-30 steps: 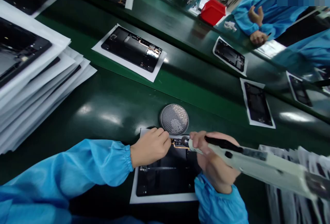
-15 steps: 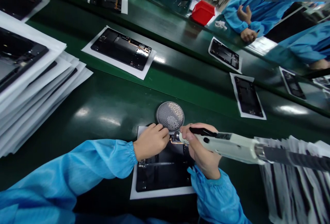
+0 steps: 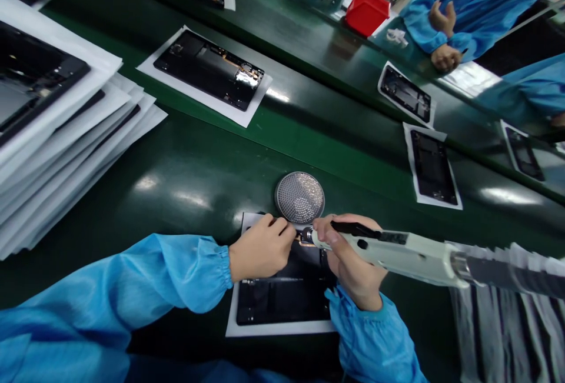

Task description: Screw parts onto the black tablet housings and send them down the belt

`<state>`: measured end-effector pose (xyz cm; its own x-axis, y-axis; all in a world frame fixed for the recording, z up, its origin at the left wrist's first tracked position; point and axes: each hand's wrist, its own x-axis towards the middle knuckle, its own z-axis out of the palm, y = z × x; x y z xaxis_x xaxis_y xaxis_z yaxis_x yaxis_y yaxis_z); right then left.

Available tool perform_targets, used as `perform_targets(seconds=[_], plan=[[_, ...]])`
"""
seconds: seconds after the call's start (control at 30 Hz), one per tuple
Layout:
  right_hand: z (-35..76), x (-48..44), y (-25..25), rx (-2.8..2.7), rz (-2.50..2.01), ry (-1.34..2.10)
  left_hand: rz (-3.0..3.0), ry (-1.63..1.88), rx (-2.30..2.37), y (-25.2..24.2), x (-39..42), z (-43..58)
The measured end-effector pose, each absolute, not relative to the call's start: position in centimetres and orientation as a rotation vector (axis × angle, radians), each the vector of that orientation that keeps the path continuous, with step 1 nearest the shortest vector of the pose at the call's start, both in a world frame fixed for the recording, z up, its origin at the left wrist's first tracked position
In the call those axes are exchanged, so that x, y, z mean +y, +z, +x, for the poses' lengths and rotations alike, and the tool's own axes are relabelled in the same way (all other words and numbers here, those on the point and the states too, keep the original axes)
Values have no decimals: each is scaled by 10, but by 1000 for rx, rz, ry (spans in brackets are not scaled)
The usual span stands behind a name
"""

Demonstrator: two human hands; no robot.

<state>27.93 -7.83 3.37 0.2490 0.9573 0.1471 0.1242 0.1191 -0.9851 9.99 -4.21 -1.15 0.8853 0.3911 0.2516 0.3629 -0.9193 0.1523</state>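
My right hand (image 3: 355, 268) is wrapped round a pale electric screwdriver (image 3: 412, 256), held nearly level with its tip pointing left. Close to that tip, my left hand (image 3: 263, 247) has its fingers curled together at the top edge of an opened black tablet housing (image 3: 285, 303). What those fingers pinch, if anything, is hidden. The housing lies on a white sheet (image 3: 304, 329), and both hands cover part of it. Just beyond my hands sits a round dimpled metal dish (image 3: 300, 197) with small shiny pieces on its right side.
A stack of sheets and housings (image 3: 66, 153) rises at left; another stack (image 3: 498, 324) stands at right. Across the bench, further tablet housings (image 3: 209, 71) lie on paper. A red bin (image 3: 367, 12) and a co-worker's hands (image 3: 445, 36) are at the far side.
The view has shifted slightly, so most things on the bench appear further right. Both hands keep nearly the same pose at the housing's top edge, the screwdriver still in my right hand.
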Motion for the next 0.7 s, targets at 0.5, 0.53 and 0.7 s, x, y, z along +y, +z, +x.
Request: perform_targets(seconds=[0.5,0.53,0.7], plan=[[274,-73,29,-1171,-1193,923,2916,468,581,-13,-45,100],[273,-72,28,-1179,-1162,934,2911,478,581,-13,-46,100],[271,-73,23,-1192,-1117,950,2915,533,574,-19,-46,100]])
